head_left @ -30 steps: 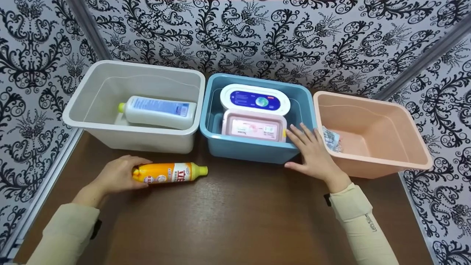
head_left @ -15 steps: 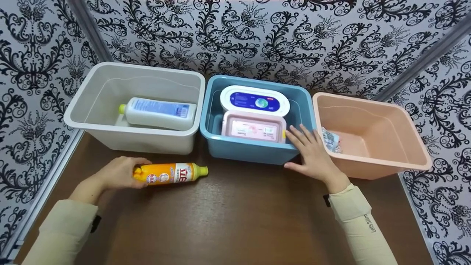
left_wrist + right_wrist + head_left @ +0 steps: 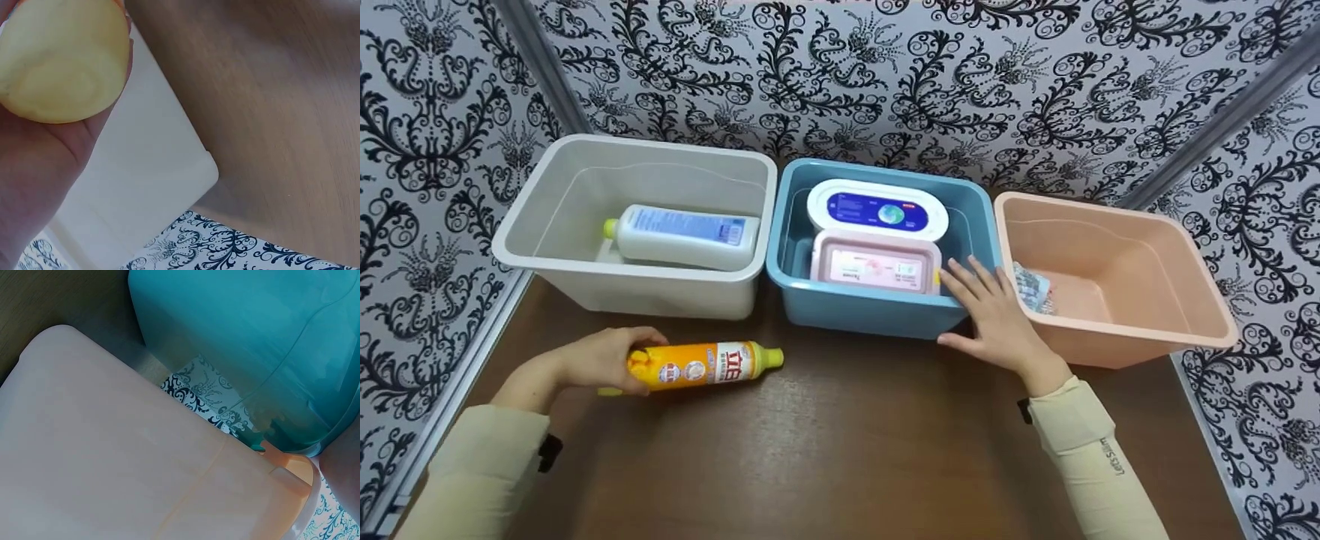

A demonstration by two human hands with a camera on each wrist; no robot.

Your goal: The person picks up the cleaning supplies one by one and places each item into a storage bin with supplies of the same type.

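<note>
An orange detergent bottle [image 3: 690, 365] with a yellow cap lies sideways in front of the grey bin. My left hand [image 3: 596, 360] grips its base end from the left, cap pointing right. In the left wrist view the yellow bottom of the bottle [image 3: 62, 67] sits against the palm. My right hand [image 3: 994, 322], fingers spread, rests at the near right corner of the blue bin [image 3: 870, 311], beside the peach bin [image 3: 1110, 341]. Only a sliver of the right hand [image 3: 343, 472] shows in the right wrist view.
The grey bin [image 3: 660, 292] holds a white bottle [image 3: 686, 234] with a yellow-green cap. Inside the blue one are a white oval tub [image 3: 877, 210] and a pink box [image 3: 877, 262]. A small printed packet [image 3: 1031, 289] lies in the peach bin. Patterned walls [image 3: 847, 82] enclose the brown table [image 3: 825, 450].
The orange bottle has turned in my left hand, so more of its label faces up. That hand has shifted slightly left and nearer. My right hand stays at the blue bin's corner.
</note>
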